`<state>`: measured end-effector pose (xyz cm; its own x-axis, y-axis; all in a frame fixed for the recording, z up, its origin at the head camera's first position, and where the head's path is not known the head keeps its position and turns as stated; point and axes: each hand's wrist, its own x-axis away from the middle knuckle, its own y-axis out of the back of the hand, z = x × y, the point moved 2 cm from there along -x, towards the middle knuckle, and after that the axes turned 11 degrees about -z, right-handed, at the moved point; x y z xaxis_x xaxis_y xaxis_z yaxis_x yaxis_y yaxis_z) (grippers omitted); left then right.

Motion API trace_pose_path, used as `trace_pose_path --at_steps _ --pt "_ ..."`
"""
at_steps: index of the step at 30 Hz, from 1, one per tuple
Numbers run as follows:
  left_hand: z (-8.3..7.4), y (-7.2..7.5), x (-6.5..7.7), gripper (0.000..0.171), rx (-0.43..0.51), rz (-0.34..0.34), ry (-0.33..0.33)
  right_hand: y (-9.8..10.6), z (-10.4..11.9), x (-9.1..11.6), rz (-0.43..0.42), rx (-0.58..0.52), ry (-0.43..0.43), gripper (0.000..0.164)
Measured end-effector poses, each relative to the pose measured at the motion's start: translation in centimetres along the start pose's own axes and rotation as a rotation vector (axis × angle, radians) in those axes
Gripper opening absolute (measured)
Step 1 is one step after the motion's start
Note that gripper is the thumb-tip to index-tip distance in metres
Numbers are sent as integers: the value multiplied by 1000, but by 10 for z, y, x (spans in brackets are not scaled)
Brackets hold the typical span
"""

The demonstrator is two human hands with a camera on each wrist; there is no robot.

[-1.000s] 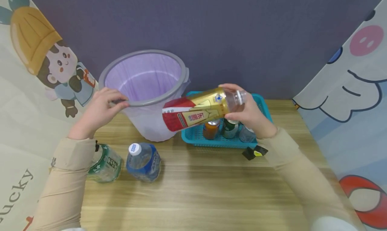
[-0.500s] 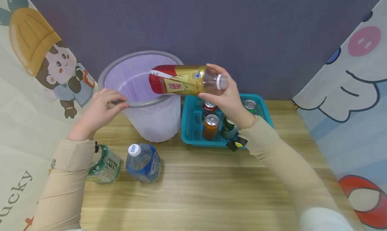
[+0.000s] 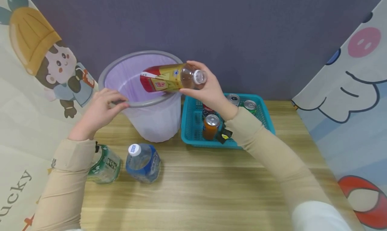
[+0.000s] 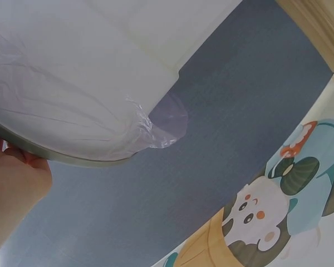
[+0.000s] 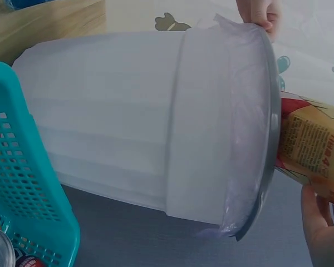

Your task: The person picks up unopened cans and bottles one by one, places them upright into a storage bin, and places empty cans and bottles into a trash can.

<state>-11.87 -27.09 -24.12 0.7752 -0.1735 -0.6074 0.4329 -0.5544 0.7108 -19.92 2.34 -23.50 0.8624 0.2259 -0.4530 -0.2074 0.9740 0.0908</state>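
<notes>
A plastic bottle (image 3: 164,78) with a red and gold label lies tilted over the right rim of a white trash can (image 3: 154,123), its base over the opening. My right hand (image 3: 204,89) grips it near the capped neck; the right wrist view shows thumb and fingers around the bottle (image 5: 312,142). My left hand (image 3: 104,106) pinches the can's grey rim on the near left side. A purple liner bag (image 3: 133,76) lines the can, and its edge hangs out below the rim in the left wrist view.
A teal basket (image 3: 193,141) holding several cans, one an orange can (image 3: 211,126), stands right of the trash can. A blue-labelled bottle (image 3: 143,163) and a green-labelled bottle (image 3: 105,165) stand near my left forearm. A grey wall (image 3: 242,39) rises behind.
My right hand has carried the red and gold bottle up and left from above the basket to over the can's opening. My left hand has stayed on the rim.
</notes>
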Motion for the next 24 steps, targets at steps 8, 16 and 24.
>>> trace_pose_path --at_steps 8,16,24 --pt "0 1 0 8 4 -6 6 -18 -3 -13 31 194 44 73" --pt "4 0 0 7 6 -28 0 -37 -9 -26 58 274 35 71" --pt "1 0 0 8 13 -20 -3 -48 -14 -32 44 333 14 66"
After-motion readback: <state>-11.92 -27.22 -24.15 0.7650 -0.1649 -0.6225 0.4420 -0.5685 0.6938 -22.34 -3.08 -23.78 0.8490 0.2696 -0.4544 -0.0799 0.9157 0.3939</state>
